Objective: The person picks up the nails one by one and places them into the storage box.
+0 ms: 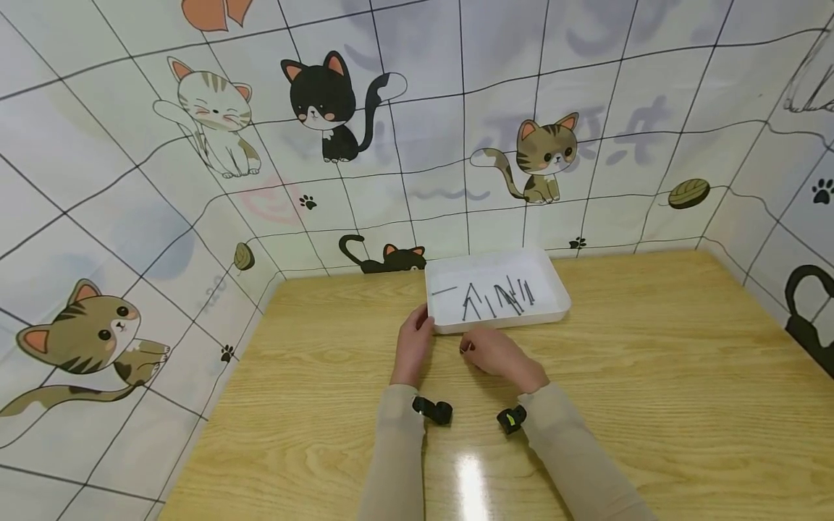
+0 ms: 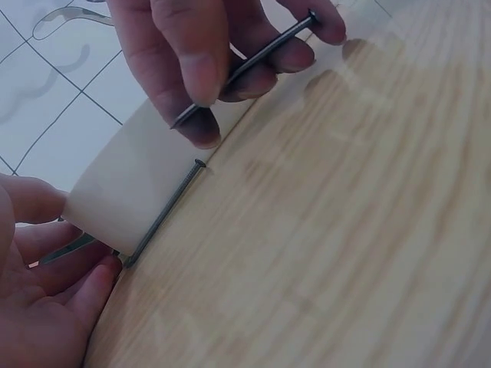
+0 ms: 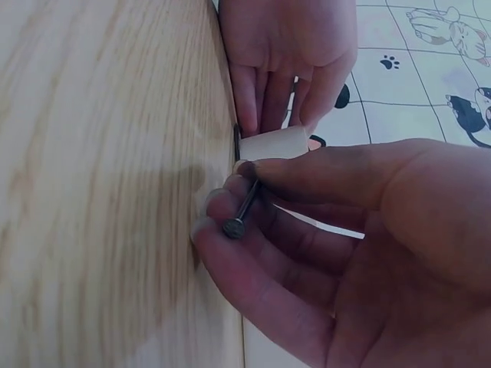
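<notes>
My right hand [image 1: 496, 350] pinches a dark steel nail [image 2: 270, 54] between thumb and fingers, just in front of the white tray [image 1: 498, 324]. In the right wrist view, the flat nail head points toward the camera. My left hand [image 1: 413, 346] holds the tray's near left corner. A second nail [image 2: 164, 215] lies on the table along the tray's front wall, one end close to the left fingertips. Something dark shows between the left fingers, too unclear to name. Several loose nails [image 1: 504, 298] lie scattered inside the tray.
The wood-grain table [image 1: 313, 434] extends to both sides and in front of the tray. Behind it stands a wall covering [image 1: 430, 145] with cat drawings and grid lines, close to the tray's back edge.
</notes>
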Motion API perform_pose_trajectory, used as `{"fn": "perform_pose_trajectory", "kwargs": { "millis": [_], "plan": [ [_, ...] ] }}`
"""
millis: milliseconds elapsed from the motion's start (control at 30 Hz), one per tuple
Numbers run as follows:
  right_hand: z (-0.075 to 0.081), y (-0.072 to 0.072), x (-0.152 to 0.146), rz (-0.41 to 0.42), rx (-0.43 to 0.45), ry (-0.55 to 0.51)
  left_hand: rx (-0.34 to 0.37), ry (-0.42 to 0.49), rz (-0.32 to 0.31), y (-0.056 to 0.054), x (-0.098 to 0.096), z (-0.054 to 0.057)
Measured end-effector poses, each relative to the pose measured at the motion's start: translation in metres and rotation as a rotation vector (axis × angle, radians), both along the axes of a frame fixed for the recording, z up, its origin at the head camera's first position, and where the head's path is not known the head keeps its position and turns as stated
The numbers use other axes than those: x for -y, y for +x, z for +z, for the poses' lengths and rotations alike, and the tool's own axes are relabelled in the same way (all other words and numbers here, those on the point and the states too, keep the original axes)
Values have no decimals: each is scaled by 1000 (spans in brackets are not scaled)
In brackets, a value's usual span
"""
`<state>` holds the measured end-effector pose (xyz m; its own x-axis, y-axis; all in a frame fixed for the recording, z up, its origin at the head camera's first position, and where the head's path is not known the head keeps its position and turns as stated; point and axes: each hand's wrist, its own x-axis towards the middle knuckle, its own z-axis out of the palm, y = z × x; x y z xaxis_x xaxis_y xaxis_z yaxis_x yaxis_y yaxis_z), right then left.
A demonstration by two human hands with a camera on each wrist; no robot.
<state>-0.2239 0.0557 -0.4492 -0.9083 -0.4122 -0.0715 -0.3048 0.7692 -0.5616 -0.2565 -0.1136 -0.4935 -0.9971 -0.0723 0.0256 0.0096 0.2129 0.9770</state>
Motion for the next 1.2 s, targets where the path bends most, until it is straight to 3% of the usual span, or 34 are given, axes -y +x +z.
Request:
{"fn": "perform_pose_trajectory", "kwargs": {
  "millis": [233, 633, 933, 1200],
  "plan": [
    [-4, 2, 3, 23, 101, -97, 0, -18, 2, 5, 2, -2],
    [-5, 1, 1, 46, 128, -165, -5, -2, 4, 5, 4, -4],
    [-11, -8, -8, 36, 231, -344, -3, 14, 9, 3, 3, -4],
    [-7, -16, -18, -8, 276, -624, -11, 34, 9, 1, 0, -1]
  ]
}}
